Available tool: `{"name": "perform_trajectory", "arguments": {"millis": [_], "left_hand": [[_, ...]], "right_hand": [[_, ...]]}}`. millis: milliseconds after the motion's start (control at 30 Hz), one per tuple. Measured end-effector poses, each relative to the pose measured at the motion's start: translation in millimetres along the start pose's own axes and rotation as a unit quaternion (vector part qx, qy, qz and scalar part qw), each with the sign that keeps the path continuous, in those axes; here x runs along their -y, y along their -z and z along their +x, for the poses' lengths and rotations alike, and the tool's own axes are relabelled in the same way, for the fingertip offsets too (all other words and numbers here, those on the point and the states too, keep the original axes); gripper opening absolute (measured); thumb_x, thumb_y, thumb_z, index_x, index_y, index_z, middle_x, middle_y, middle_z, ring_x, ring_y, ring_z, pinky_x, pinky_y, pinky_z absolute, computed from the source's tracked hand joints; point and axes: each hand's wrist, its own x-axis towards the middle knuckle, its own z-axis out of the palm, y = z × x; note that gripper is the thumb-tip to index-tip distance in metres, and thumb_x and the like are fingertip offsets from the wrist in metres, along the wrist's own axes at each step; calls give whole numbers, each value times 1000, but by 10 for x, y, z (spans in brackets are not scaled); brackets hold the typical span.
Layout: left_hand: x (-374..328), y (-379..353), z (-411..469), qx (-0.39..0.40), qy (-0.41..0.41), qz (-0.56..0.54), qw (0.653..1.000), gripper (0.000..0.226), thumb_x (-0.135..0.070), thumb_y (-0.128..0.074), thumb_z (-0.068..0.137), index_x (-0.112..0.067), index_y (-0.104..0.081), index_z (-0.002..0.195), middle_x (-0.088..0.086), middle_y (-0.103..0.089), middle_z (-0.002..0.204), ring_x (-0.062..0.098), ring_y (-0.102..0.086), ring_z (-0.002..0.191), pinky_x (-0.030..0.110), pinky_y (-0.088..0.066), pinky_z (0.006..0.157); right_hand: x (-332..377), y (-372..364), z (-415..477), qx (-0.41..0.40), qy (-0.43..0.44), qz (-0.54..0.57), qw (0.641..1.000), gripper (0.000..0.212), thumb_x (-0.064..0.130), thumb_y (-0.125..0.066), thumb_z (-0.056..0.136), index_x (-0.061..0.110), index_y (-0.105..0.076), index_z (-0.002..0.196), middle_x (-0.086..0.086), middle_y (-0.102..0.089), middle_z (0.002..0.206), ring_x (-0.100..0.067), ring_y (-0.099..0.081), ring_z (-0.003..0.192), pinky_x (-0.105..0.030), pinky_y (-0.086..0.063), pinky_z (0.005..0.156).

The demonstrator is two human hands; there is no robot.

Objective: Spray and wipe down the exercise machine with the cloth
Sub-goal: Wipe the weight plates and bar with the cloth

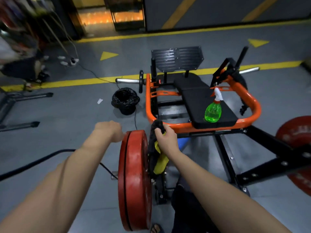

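Wiping: right hand (pixel 165 138) fingers clamp the cloth (pixel 157 148) against the red plate (pixel 134 174).
Left hand (pixel 108 130) fingers blurred, cannot tell; spray bottle (pixel 212 111) beyond them, probably next.

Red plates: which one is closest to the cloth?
The centre plate, standing on edge between the left hand and right hand, which holds the cloth right beside it. The other plate is at the frame's right edge.

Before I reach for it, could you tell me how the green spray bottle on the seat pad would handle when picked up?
The spray bottle looks like thin translucent plastic, so probably light and squeezable. Standing upright near the seat pad edge, it could tip off if nudged. Its trigger head should give a sure grip.
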Motion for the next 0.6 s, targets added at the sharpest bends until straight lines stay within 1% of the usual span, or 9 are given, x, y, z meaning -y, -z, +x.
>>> {"name": "perform_trajectory", "arguments": {"millis": [100,167,200,267,300,367,433,500,600], "left_hand": [[-89,405,-73,3,-30,14,999,57,-56,-38,105,-17,-52,145,9,-52,146,31,-53,131,44,-44,108],[-273,741,-122,-27,-77,6,997,56,-55,-40,105,-16,-53,144,10,-53,146,32,-52,132,41,-42,109],[-378,897,-126,-43,-100,5,994,55,-55,-41,105,-16,-55,143,11,-54,146,32,-53,132,40,-43,107],[-681,1200,-150,-82,-146,14,986,52,-54,-43,104,-17,-59,137,11,-58,143,32,-55,128,42,-46,105],[-821,1315,-176,-95,-167,14,981,50,-53,-44,104,-17,-60,135,12,-59,142,33,-55,128,42,-47,105],[-1188,1505,-257,-111,-225,6,968,47,-49,-46,105,-18,-61,136,11,-60,142,32,-55,129,37,-45,104],[-1544,1613,-413,-100,-287,-20,952,43,-47,-47,106,-21,-62,137,7,-61,142,28,-55,130,33,-42,102],[-1875,1686,-489,-91,-331,-40,939,42,-47,-49,106,-25,-61,139,1,-61,142,23,-55,131,31,-42,103],[-2312,1666,-401,-74,-378,-94,918,37,-39,-47,107,-25,-60,138,1,-62,141,22,-56,128,34,-44,106]], "right_hand": [[242,302,-46,-30,14,-8,999,17,37,-54,91,22,-61,89,-2,-66,85,-28,-60,89,-41,-43,72],[422,592,-152,-63,30,-14,997,15,35,-55,91,21,-58,84,0,-64,82,-31,-61,91,-41,-44,75],[488,723,-191,-71,40,-17,997,16,36,-55,91,22,-61,89,-2,-66,89,-33,-61,97,-41,-45,80],[602,1042,-244,-87,34,-11,996,31,35,-54,96,15,-66,117,-11,-69,116,-33,-58,116,-40,-45,93],[623,1156,-256,-95,31,-6,995,38,33,-54,98,10,-62,128,-14,-66,127,-32,-56,123,-39,-44,98],[608,1425,-272,-114,31,5,993,47,33,-53,100,8,-56,140,-14,-61,137,-29,-54,128,-37,-43,102],[610,1663,-281,-139,25,14,990,44,33,-53,100,8,-58,136,-13,-65,126,-29,-58,118,-41,-46,100],[579,1912,-239,-160,23,25,986,31,35,-53,97,14,-65,117,-4,-66,96,-26,-61,92,-47,-51,89],[414,2238,-75,-182,18,36,982,18,37,-53,92,22,-63,89,4,-62,78,-21,-62,80,-43,-50,77]]}}
